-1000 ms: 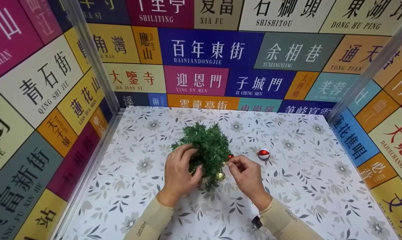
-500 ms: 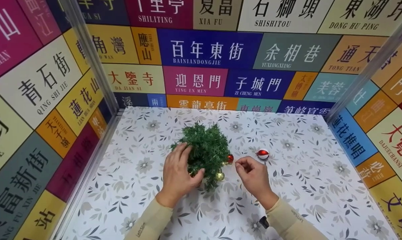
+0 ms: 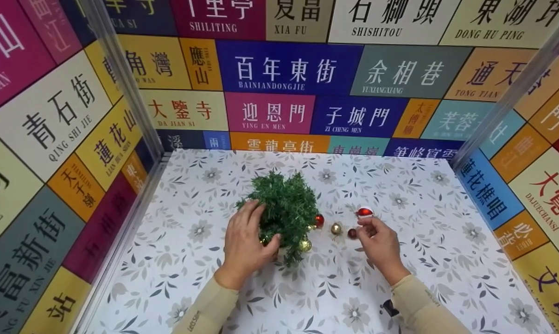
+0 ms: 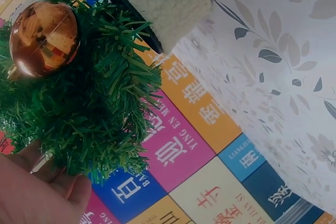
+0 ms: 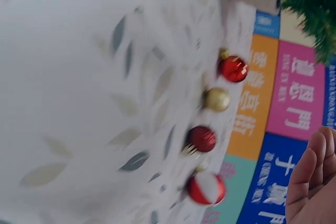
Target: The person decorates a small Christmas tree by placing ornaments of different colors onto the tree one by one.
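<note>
Floral table (image 3: 177, 260), wall (image 3: 286, 65) at far edge, sides roomy; left hand (image 3: 244, 241) grips tree (image 3: 289, 199), right hand (image 3: 382, 246) empty.

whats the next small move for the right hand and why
Probably lower the right hand and pinch the dark red glittery ball: the hand looks empty in the right wrist view, that ball sits close by on the white leaf-patterned table, and the left hand holds the small green artificial tree.

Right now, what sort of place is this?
Probably a small tabletop work booth: sign-printed walls on three sides, grey corner posts, and a floral-patterned table surface between them.
</note>
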Tool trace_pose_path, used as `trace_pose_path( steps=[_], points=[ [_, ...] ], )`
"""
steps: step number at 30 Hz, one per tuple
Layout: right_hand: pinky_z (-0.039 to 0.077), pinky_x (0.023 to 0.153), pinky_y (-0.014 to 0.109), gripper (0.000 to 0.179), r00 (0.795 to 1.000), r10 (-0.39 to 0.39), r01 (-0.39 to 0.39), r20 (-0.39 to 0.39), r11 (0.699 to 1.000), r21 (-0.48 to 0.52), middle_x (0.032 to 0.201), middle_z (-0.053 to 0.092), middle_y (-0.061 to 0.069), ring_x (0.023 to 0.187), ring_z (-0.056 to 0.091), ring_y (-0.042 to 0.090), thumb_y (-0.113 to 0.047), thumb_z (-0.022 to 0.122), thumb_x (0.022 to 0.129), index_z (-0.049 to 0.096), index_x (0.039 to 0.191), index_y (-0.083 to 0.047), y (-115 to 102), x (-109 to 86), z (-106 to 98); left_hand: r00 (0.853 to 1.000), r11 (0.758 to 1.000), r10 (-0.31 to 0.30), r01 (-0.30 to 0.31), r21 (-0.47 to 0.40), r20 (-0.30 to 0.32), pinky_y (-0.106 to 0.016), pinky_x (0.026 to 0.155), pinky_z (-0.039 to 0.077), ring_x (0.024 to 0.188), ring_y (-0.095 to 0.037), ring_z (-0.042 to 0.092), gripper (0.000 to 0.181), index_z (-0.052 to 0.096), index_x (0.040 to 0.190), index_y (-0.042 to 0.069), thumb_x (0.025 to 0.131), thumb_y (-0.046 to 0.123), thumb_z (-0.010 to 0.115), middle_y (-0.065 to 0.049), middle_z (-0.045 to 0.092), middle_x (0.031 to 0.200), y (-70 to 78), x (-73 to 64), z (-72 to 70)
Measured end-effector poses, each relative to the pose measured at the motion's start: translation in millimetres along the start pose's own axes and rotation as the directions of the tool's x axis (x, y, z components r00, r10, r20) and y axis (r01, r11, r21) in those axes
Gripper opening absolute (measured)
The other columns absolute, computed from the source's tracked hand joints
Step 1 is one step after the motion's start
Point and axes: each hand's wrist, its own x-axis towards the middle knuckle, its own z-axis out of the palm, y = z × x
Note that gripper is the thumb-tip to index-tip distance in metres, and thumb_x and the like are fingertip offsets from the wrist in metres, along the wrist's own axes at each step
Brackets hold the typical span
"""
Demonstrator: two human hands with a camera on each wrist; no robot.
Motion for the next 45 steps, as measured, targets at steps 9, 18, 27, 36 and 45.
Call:
trace_pose_path(
  steps=[9,18,27,36,45],
  points=[
    [0.045,0.06,0.028,0.018,0.994,0.105,-0.1,0.043,0.99,-0.096,0.081,0.065,-0.005,0.069,0.059,0.013,-0.019,0.072,0.085,0.07,0.102,-0.016,39.7,3.9,-4.5,1.0,1.0,-0.003,0.003,0.01,0.007,-0.048,0.112,0.03,0.135,-0.031,0.043,0.071,0.055,0.136,0.003,0.08,0.041,0.074,-0.013,0.048,0.146,0.3,0.8,-0.2],
    [0.047,0.076,0.042,0.035,0.974,0.115,-0.08,0.195,0.98,-0.18,0.104,0.064,0.006,0.093,0.059,0.026,-0.026,0.074,0.087,0.066,0.118,-0.012,58.5,5.0,3.6,0.998,1.0,-0.025,0.025,0.008,0.053,-0.044,0.114,0.027,0.138,-0.027,0.039,0.07,0.054,0.139,0.006,0.082,0.041,0.072,-0.011,0.046,0.148,-0.1,1.0,-2.9],
    [0.05,0.081,0.048,0.04,0.964,0.068,-0.005,0.255,0.971,-0.239,0.11,0.062,0.007,0.1,0.059,0.028,-0.029,0.078,0.084,0.069,0.12,-0.012,66.5,8.5,16.4,0.998,1.0,-0.021,0.02,0.009,0.056,-0.044,0.113,0.028,0.137,-0.027,0.04,0.07,0.054,0.14,0.007,0.082,0.042,0.071,-0.012,0.047,0.147,-1.5,1.1,-2.4],
    [0.047,0.087,0.053,0.038,0.969,0.001,0.082,0.246,0.942,-0.325,0.117,0.062,0.008,0.109,0.056,0.032,-0.03,0.081,0.082,0.071,0.115,-0.013,70.9,9.8,29.6,0.999,1.0,-0.002,0.002,0.003,0.033,-0.049,0.112,0.03,0.136,-0.03,0.042,0.07,0.055,0.139,0.005,0.08,0.04,0.074,-0.014,0.049,0.145,-0.1,2.3,-2.0],
    [0.048,0.086,0.052,0.035,0.969,-0.033,0.117,0.244,0.934,-0.338,0.112,0.064,0.008,0.105,0.057,0.032,-0.027,0.081,0.082,0.073,0.112,-0.011,72.6,11.4,33.1,0.998,1.0,-0.008,0.007,0.018,0.056,-0.045,0.113,0.028,0.137,-0.028,0.041,0.069,0.054,0.14,0.005,0.083,0.04,0.072,-0.012,0.048,0.147,-1.2,1.8,-3.0]
  ],
)
